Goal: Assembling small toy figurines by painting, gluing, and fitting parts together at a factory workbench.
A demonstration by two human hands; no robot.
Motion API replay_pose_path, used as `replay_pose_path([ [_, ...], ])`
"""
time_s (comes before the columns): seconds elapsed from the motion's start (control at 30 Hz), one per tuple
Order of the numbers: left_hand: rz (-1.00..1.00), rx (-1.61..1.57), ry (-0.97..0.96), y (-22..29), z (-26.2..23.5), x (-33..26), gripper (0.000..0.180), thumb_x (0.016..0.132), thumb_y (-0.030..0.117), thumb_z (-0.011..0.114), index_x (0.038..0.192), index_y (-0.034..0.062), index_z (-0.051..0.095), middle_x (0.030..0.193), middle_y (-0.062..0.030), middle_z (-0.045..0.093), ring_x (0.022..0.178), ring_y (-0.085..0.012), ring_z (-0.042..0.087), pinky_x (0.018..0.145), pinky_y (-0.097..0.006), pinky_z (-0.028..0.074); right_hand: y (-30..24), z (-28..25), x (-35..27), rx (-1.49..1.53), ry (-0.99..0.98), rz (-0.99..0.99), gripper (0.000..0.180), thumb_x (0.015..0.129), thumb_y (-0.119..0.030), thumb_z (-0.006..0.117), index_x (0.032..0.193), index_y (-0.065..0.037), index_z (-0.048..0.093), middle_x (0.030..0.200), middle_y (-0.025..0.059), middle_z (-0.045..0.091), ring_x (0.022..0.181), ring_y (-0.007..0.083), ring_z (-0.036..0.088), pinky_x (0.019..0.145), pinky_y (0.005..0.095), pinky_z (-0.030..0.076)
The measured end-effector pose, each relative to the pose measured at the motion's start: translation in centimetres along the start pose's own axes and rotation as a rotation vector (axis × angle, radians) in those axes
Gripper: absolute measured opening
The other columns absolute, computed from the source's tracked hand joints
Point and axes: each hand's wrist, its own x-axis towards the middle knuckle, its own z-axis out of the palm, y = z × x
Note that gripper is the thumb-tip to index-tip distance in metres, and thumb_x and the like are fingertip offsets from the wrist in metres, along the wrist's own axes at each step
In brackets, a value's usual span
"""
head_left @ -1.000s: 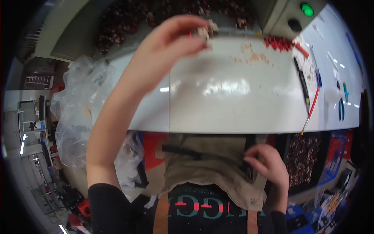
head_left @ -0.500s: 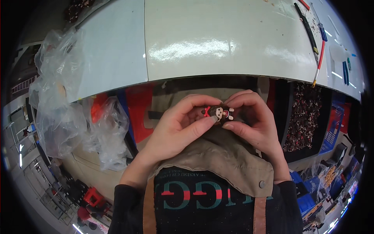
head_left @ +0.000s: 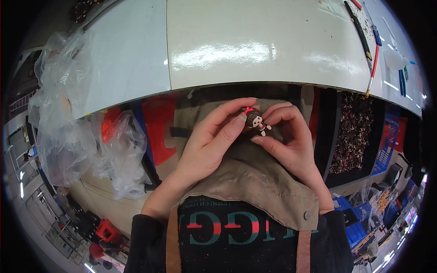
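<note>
A small toy figurine with brown hair, a red bow and a pale face is held in front of my apron. My left hand is closed on its head, thumb and index finger pinching the hair by the bow. The figurine tilts, with its feet toward the lower right. My right hand is beside the legs, its thumb and index finger curved and apart on either side of them. Whether those fingertips touch the figurine is hard to see.
Ahead is a white worktable, with a brush and other tools at its right. A black tray of small dark pieces lies below its edge at right. Clear plastic bags hang at left. A red stool stands behind left.
The figurine has moved a little up and turned, its feet swinging downward. My left hand has risen with it, and my right fingers have slipped off its body and loosened.
</note>
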Motion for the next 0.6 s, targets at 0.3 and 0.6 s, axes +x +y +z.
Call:
replay_pose_path([
  [0.3, -0.028, -0.012, -0.003, 0.11, -0.11, 0.32, 0.039, 0.098, 0.015, 0.044, 0.134, 0.0031, 0.041, 0.125, -0.0114, 0.052, 0.113, -0.0158, 0.051, 0.097, -0.029, 0.039, 0.28, 0.11, 0.24, -0.095, 0.004, -0.038, 0.037, 0.073, 0.006, 0.070, 0.101, -0.003, 0.048, 0.104, 0.0086, 0.047, 0.097, 0.0151, 0.049, 0.088, 0.0274, 0.040],
  [0.6, 0.045, 0.064, -0.007, -0.26, -0.08, 0.20, 0.038, 0.097, 0.010, 0.044, 0.134, 0.0026, 0.040, 0.124, -0.0106, 0.052, 0.114, -0.0152, 0.050, 0.098, -0.028, 0.038, -0.07, 0.33, 0.83, -0.250, 0.063, -0.166, 0.034, 0.068, 0.001, 0.075, 0.094, -0.004, 0.054, 0.094, 0.0082, 0.054, 0.086, 0.0195, 0.055, 0.073, 0.0276, 0.047],
])
